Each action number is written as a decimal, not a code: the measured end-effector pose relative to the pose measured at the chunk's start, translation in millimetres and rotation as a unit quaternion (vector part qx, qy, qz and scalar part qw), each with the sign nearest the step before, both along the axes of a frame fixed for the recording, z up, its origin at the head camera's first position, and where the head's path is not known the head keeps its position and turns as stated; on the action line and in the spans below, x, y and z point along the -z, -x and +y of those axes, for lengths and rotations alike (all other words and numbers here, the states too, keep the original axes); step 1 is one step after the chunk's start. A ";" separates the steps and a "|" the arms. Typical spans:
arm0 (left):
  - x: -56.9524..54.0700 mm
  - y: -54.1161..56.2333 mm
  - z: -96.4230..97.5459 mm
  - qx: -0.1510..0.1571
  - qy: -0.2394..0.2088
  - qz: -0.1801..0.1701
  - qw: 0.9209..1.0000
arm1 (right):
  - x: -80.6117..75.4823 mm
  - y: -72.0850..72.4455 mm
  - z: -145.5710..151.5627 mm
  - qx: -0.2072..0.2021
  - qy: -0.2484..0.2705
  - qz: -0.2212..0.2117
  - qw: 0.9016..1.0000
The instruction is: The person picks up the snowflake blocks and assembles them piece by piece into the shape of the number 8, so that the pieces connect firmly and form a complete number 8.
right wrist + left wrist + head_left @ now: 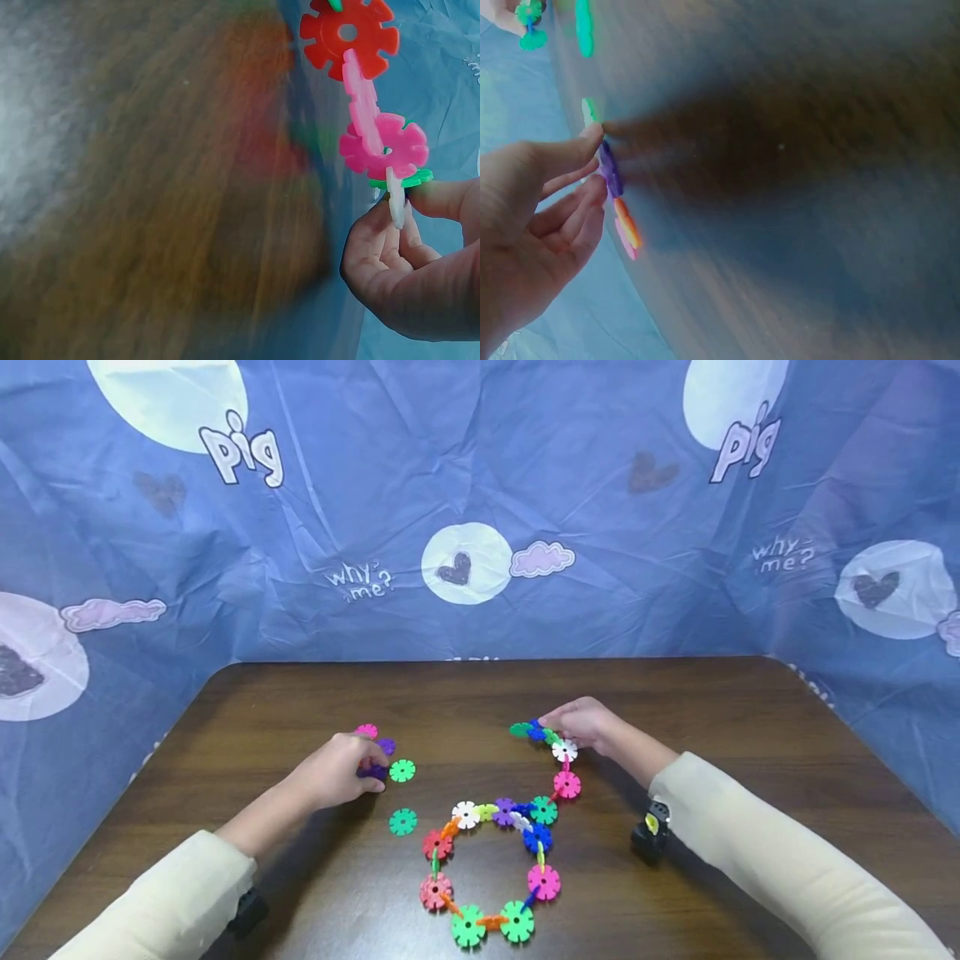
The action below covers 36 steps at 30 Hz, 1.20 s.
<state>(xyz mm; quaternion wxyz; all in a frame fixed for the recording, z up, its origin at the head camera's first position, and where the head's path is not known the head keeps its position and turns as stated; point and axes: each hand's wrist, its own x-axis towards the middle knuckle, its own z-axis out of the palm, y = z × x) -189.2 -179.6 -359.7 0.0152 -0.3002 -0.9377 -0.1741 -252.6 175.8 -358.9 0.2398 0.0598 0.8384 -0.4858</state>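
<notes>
My left hand (341,770) pinches a dark purple notched plastic disc (372,772) between thumb and fingertips, low over the table. Close by lie a pink disc (366,730), another purple disc (386,746) and a light green disc (402,770). In the left wrist view an orange disc (627,222) shows just past the fingers. With my right hand (587,725) I hold the far end of a linked disc chain, around a blue disc (536,732) and a green disc (520,730). A white disc (565,750) hangs just below that hand.
The chain runs down through a pink disc (567,785) to a ring of interlocked, many-coloured discs, with a red disc (437,844) on its left side. A teal disc (402,822) lies left of the ring. A blue printed cloth (465,460) stands behind the brown table (300,693).
</notes>
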 end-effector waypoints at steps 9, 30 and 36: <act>4.2 2.1 -2.4 -0.015 0.007 0.016 1.000 | 1.0 -4.3 7.0 0.002 0.000 0.005 1.000; -8.1 11.6 -1.9 -0.064 -0.124 -0.148 0.979 | 4.7 -6.1 12.4 0.004 0.024 -0.009 1.000; -8.8 20.1 32.2 -0.121 -0.237 -0.282 0.922 | 4.5 -5.9 11.1 0.007 0.034 -0.014 0.999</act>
